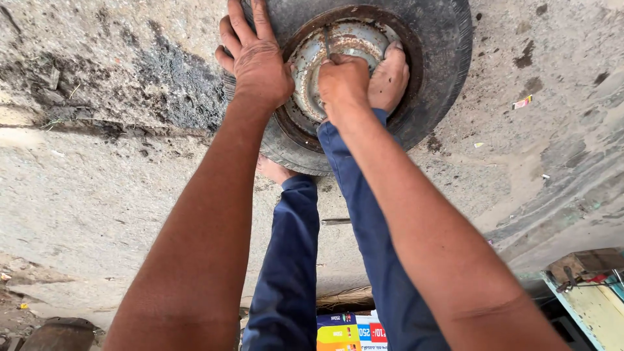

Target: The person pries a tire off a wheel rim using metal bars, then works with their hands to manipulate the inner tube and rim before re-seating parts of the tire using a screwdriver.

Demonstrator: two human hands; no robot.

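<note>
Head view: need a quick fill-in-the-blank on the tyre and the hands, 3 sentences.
1. The left hand lies flat on the black rubber ____ at its left side.
2. The right hand is closed in a fist around a thin metal ____ set against the rusty wheel rim.
3. A bare ____ rests inside the rim, just right of the right hand.

Missing words: tyre; tool; foot

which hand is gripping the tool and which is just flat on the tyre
The right hand is fisted around a thin metal tool over the rusty rim. The left hand lies open, fingers spread, on the tyre.
</note>
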